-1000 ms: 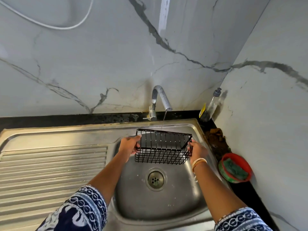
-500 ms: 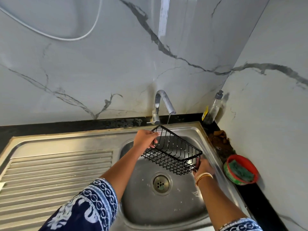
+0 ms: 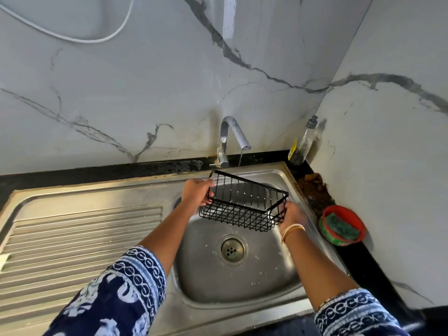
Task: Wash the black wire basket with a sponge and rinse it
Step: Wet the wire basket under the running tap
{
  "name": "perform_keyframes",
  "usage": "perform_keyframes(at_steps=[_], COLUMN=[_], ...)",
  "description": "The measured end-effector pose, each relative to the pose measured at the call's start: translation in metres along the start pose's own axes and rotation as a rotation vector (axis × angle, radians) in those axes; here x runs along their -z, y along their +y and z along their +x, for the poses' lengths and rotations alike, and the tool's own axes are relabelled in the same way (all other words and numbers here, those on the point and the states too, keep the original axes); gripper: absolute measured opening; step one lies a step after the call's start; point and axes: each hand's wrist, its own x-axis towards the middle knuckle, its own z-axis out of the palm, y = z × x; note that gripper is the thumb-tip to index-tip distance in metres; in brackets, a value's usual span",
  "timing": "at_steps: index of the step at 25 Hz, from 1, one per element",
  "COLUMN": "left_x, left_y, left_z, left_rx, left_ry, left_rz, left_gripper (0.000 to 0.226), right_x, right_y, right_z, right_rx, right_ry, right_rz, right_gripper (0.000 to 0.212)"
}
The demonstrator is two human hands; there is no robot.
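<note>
The black wire basket [image 3: 242, 204] hangs over the steel sink bowl [image 3: 242, 282], tilted with its left end higher. My left hand [image 3: 197, 191] grips its left end and my right hand [image 3: 292, 213] grips its right end from below. A thin stream of water falls from the tap [image 3: 232, 134] onto the basket's far rim. The green sponge [image 3: 340, 226] lies in a red bowl [image 3: 326, 235] on the counter to the right of the sink, apart from both hands.
A ribbed steel draining board [image 3: 80, 241] fills the left side. A clear soap bottle [image 3: 303, 144] stands in the back right corner, with a brown clump [image 3: 312, 184] beside the sink edge. Marble walls close the back and right. The drain [image 3: 232, 249] sits mid-bowl.
The basket has gone from level to tilted, left end raised toward the tap and right end lowered. Both hands kept their grip. The view shifted slightly.
</note>
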Motion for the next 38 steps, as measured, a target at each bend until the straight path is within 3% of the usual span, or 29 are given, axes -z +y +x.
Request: perform_keyframes(at_steps=[4,8,11,22,27,30,32,35,38], left_x=[0.013,0.021,0.026,0.013,0.002,-0.011,-0.021,-0.031,-0.039], left_y=[-0.012,-0.024,-0.033,-0.041,-0.024,0.005,0.026,0.042,0.043], left_z=[0.002,0.000,0.001,-0.009,-0.010,-0.012,-0.015,-0.018,-0.014], left_rx=[0.090,0.169,0.235,0.453,0.493,0.462,0.447,0.431,0.428], left_ry=[0.074,0.116,0.098,-0.204,-0.331,-0.454,-0.440,-0.367,-0.264], left_rz=[-0.058,-0.102,-0.077,0.065,0.047,-0.106,-0.253,-0.265,-0.242], left_gripper=[0.028,0.026,0.032,0.068,0.083,0.092,0.098,0.108,0.094], right_x=[-0.021,-0.040,-0.055,-0.073,-0.077,-0.077,-0.076,-0.073,-0.069], right_y=[-0.016,-0.030,-0.037,-0.031,-0.026,-0.014,-0.008,-0.008,-0.004], right_z=[-0.017,-0.038,-0.051,-0.079,-0.088,-0.093,-0.097,-0.101,-0.099], right_rx=[0.117,0.275,0.363,0.656,0.739,0.839,0.938,1.004,1.040], right_ry=[-0.017,-0.136,-0.175,-0.272,-0.311,-0.386,-0.404,-0.420,-0.429], right_rz=[-0.064,-0.136,-0.174,-0.365,-0.498,-0.647,-0.730,-0.746,-0.801], right_gripper=[0.004,0.032,0.031,0.028,0.030,0.033,0.030,0.020,0.024])
